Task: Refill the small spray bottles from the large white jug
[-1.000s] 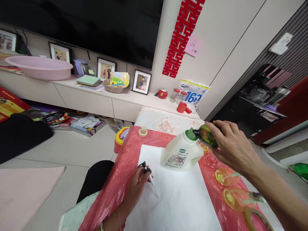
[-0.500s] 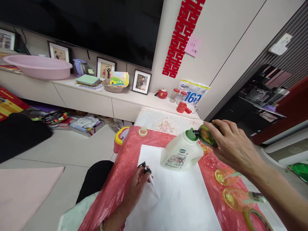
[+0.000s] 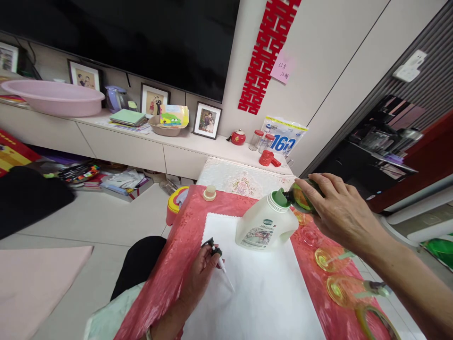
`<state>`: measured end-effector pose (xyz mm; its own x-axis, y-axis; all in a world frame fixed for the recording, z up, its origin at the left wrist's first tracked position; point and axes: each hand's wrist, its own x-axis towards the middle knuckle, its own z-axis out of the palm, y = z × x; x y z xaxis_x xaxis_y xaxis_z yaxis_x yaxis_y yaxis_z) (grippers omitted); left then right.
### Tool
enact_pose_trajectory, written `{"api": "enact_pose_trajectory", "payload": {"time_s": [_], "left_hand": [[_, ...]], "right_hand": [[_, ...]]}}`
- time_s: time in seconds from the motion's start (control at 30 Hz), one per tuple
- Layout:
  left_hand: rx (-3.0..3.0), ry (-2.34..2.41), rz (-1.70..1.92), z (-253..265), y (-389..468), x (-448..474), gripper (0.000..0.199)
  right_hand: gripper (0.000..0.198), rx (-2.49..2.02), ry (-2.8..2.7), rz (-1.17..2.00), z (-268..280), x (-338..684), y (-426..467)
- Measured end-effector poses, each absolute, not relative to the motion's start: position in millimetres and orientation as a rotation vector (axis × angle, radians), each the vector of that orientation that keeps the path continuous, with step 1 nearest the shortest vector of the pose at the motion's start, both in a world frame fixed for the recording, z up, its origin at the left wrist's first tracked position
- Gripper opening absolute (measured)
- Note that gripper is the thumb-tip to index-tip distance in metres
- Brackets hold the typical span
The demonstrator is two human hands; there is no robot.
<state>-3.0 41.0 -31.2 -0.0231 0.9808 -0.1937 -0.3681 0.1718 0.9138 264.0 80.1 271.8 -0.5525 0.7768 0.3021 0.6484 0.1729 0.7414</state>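
My right hand (image 3: 334, 203) grips a small dark-necked bottle (image 3: 303, 196), greenish with an orange patch. The bottle is tipped sideways, its neck at the green spout in the mouth of a pale detergent jug (image 3: 265, 224). That jug stands upright on a white sheet (image 3: 262, 293). Whether liquid is running out cannot be seen. Between the fingers of my left hand (image 3: 203, 264) is a black pump top (image 3: 213, 246) with a thin white dip tube pointing down over the sheet. A pale cap (image 3: 209, 192) rests on the red tablecloth (image 3: 170, 264) beyond it.
Along the table's right side lie several yellow see-through goblets (image 3: 341, 288) and a roll of tape (image 3: 375, 321). Behind the table a long cabinet (image 3: 127, 148) carries picture frames, a pink basin (image 3: 56, 97) and lidded jars (image 3: 260, 139). A yellow-and-red stool (image 3: 175, 205) is beside the table.
The view has shifted very slightly. Both hands, the tipped bottle and the jug keep nearly the same positions.
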Motion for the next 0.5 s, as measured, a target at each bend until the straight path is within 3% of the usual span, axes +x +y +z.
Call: {"api": "enact_pose_trajectory", "payload": {"time_s": [0.5], "left_hand": [[0.766,1.048,1.264,-30.0,41.1,-3.1,0.059]], "right_hand": [[0.082,1.324,2.243,1.285,280.1,258.0,82.2]]}}
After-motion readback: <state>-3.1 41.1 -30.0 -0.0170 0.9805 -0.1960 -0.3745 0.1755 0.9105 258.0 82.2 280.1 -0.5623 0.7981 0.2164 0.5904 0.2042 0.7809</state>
